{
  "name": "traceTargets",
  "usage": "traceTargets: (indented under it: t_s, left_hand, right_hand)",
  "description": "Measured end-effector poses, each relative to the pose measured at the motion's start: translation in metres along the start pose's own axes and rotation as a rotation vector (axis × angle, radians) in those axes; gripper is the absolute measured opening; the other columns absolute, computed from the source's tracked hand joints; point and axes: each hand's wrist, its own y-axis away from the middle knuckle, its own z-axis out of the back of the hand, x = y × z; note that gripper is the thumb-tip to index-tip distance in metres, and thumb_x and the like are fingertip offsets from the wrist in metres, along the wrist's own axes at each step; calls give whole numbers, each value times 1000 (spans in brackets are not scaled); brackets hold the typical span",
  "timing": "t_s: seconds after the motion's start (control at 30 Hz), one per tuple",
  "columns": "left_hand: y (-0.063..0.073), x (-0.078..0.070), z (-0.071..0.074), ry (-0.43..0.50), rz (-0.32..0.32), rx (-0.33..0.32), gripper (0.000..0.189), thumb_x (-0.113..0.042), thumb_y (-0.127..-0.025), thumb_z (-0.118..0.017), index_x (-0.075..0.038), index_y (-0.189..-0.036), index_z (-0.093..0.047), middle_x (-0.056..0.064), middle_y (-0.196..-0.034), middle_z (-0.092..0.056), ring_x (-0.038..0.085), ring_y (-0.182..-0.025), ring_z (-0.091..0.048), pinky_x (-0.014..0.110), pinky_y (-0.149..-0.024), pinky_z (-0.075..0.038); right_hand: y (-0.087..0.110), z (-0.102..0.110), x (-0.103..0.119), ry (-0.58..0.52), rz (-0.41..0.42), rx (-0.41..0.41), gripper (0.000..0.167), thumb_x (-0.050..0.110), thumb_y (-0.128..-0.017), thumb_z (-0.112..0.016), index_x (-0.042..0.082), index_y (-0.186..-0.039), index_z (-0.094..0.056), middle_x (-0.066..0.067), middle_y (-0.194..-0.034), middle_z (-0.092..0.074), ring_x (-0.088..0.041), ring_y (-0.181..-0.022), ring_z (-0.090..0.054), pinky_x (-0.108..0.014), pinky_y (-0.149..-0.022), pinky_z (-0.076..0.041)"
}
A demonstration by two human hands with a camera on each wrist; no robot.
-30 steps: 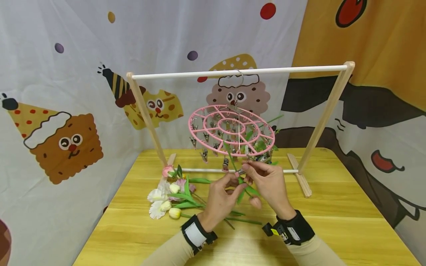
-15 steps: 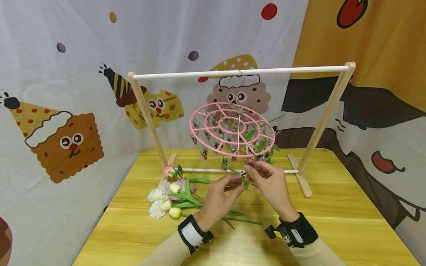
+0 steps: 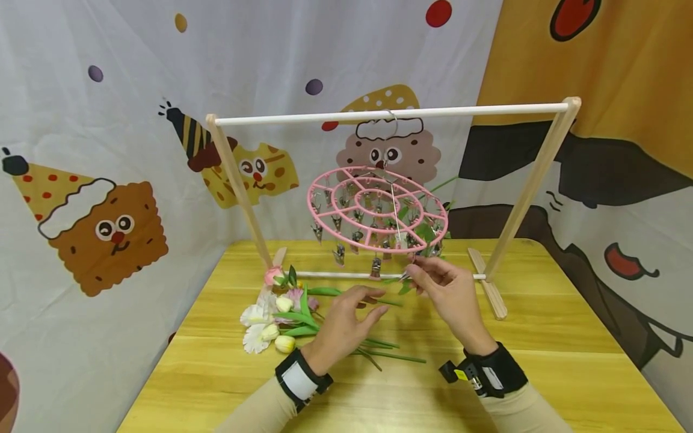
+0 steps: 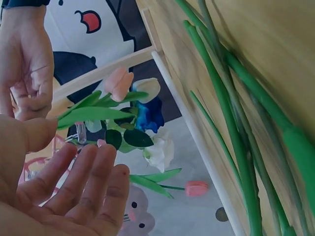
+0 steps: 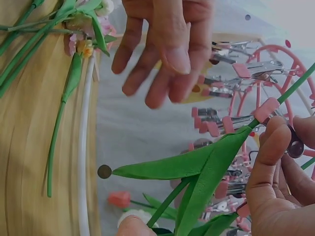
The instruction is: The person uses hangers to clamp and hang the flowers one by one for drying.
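A pink round clip hanger [image 3: 373, 248] hangs tilted from a rack by a hook. At its near right edge my right hand [image 3: 449, 297] pinches a metal clip with a pink tip [image 5: 266, 109]. Those clip tips grip the green stem of a pink tulip [image 4: 119, 84], which hangs head down; its long leaves [image 5: 197, 164] spread below the clip. My left hand [image 3: 343, 328] is apart from the tulip, empty, with fingers spread and slightly bent. It is above the stems of the flowers lying on the table.
White rack bar [image 3: 303, 120] and wooden posts frame the hanger. White, yellow and pink flowers [image 3: 284, 344] lie at the table's left, stems [image 3: 400, 359] pointing right. Several other flowers, including a red tulip [image 4: 197, 188], hang from clips at the hanger's right. A printed curtain stands behind.
My left hand has let go of the tulip and drawn back to the left. The tulip now hangs downward from the clip. My right hand has shifted slightly right, still pinching the clip.
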Motion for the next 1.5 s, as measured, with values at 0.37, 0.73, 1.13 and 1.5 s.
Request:
traceTargets:
  t_s: [0.37,0.73,1.13,1.5]
  left_hand:
    - [8,7,15,-75,13,48,29,-26,-114,-81,-10,-139,-80,8,-134,-85,27,-117,-83,49,-98,-72]
    - [22,17,32,-166,73,141,24,-24,-112,-82,-16,-135,-83,3,-128,-86,22,-118,-82,46,-103,-70]
    - [45,36,51,-325,14,255,13,-19,-107,-88,-14,-119,-88,1,-114,-87,18,-101,-84,27,-85,-70]
    - [51,49,63,-517,-130,241,14,-16,-94,-100,-14,-104,-89,-1,-100,-86,14,-89,-81,31,-81,-70]
  right_hand:
    - [-6,14,-1,-16,-32,-11,32,17,-114,-80,-4,-137,-80,8,-98,-85,-10,-82,-81,-23,-75,-70]
    - [-16,25,-11,-22,-44,-7,33,18,-115,-78,-5,-139,-79,4,-99,-86,-9,-84,-82,-23,-75,-70]
    - [-31,36,-23,-49,-74,-22,40,20,-115,-78,-6,-145,-75,9,-108,-85,-10,-89,-82,-20,-81,-69]
    - [-46,48,-31,-85,-62,-54,31,22,-116,-77,2,-139,-78,8,-104,-85,-7,-82,-82,-20,-80,-68]
